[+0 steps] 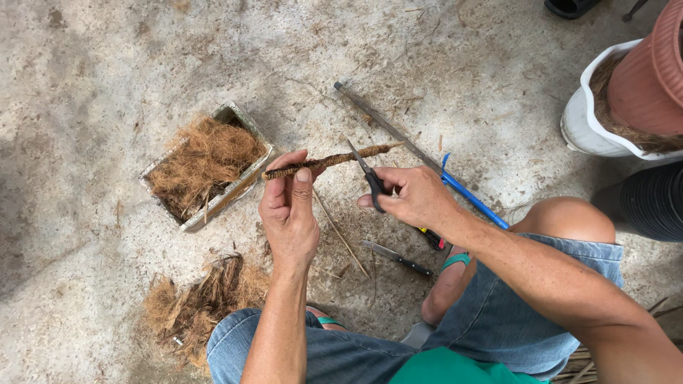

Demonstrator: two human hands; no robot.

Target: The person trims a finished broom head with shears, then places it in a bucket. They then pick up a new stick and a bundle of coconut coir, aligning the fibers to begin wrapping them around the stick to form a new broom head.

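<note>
Holding fibre-wrapped stick [329, 161] near-horizontal, left hand [288, 206] pinched on left end; right hand [413, 195] gripping scissors [368, 176], blades parted at stick's middle, right of left fingers

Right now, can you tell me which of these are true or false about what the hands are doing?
1. The left hand holds a brown fibre-wrapped stick. True.
2. The right hand holds a hammer. False: it holds scissors.
3. The rectangular tray holds brown fibre. True.
4. The knife is in the tray. False: it lies on the concrete floor.
5. The white pot is at the right. True.
</note>
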